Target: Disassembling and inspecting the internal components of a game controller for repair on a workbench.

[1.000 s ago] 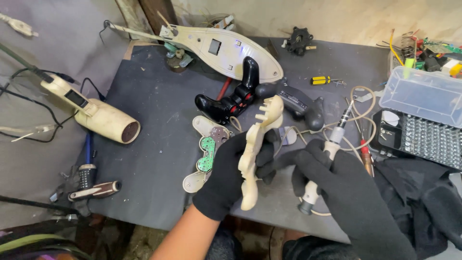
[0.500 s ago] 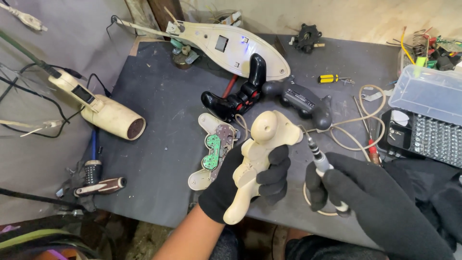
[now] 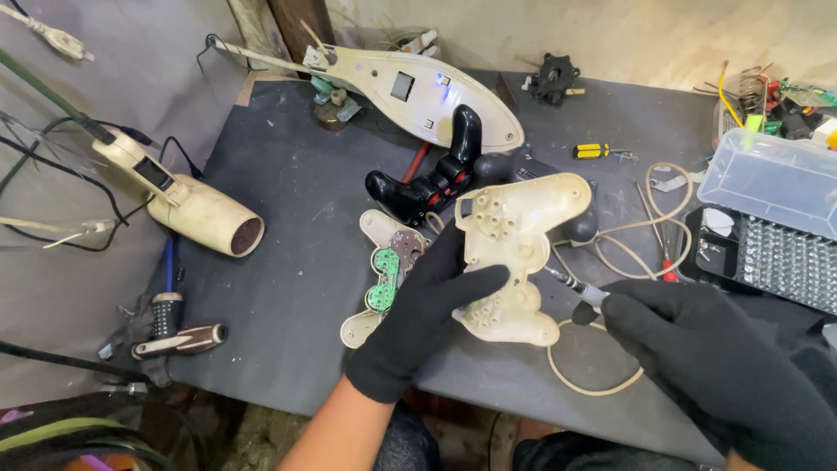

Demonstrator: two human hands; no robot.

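Gripping the cream shell [image 3: 514, 253] of a game controller, the left hand [image 3: 427, 318] has its gloved fingers [image 3: 475, 283] clamped over the shell's lower left edge, holding it above the middle of the worktop [image 3: 288, 227]. Half a second ago the shell stood nearly edge-on to the camera; now it is turned flat, its hollow inside with screw posts facing up. The right hand [image 3: 697, 358] has closed in from the right: its fingers are wrapped shut on a screwdriver [image 3: 575, 288], whose metal tip now points at the shell's right side, just beside it, where before the tool stood more upright and apart.

Under the left hand lies another cream shell half [image 3: 375, 262] with a green circuit board [image 3: 384, 279] on it. Behind these a black controller [image 3: 432, 179] leans against a second dark one, and a long white casing [image 3: 418, 92] lies at the far edge. A cream heat gun [image 3: 187, 205] rests at the left with its cable trailing off. A beige cord [image 3: 602, 375] loops below the shell. At the right stand a clear plastic box [image 3: 772, 179] and a rack of bits [image 3: 776, 262]; a small yellow screwdriver [image 3: 597, 151] lies near them. The left hand covers part of the lower shell half.
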